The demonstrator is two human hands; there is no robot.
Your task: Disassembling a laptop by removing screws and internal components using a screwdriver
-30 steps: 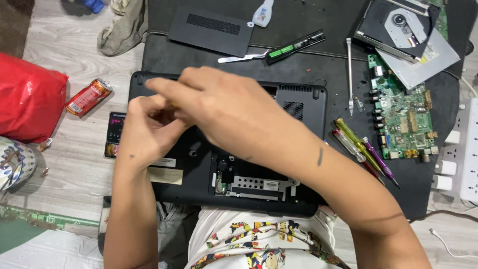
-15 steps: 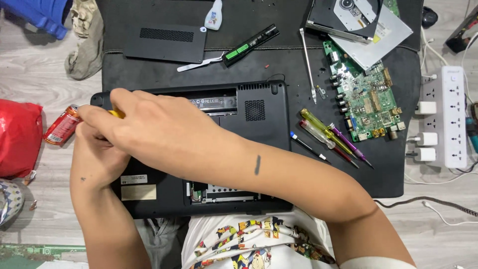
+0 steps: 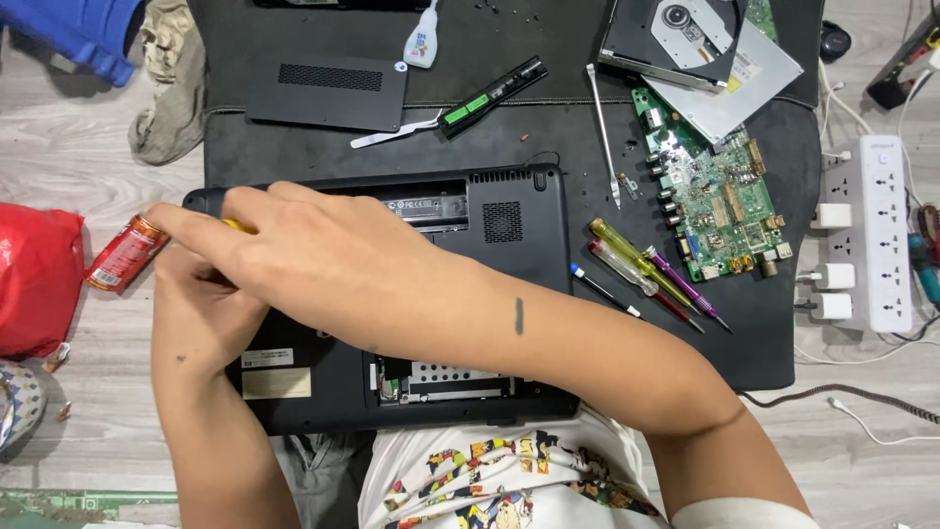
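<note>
An upturned black laptop (image 3: pixel 490 235) lies on a dark work mat (image 3: pixel 764 333), its base facing up, with its long axis running left to right across the view and its hinge edge turned away from the person. The right hand (image 3: pixel 323 264) is reached across the laptop to its far left corner, the fingers curled around a yellow-handled screwdriver (image 3: pixel 238 226), of which only a sliver shows. The left hand (image 3: pixel 201 313) is tucked beneath the right at the laptop's left edge; whether its fingers are closed on anything cannot be told, since they are hidden.

Judging from this, a corner screw is being worked. The driver is best kept square to the base, pressed firmly down so the tip is not cammed out, while the case is steadied by the other hand.

Right of the laptop, a row of spare screwdrivers (image 3: pixel 636 269) and a green circuit board (image 3: pixel 720 201) are laid out. Beyond the laptop, a removed cover panel (image 3: pixel 328 93) and an optical drive (image 3: pixel 685 34) are set. Left of the laptop, a small red can (image 3: pixel 122 253) rests on the floor.
</note>
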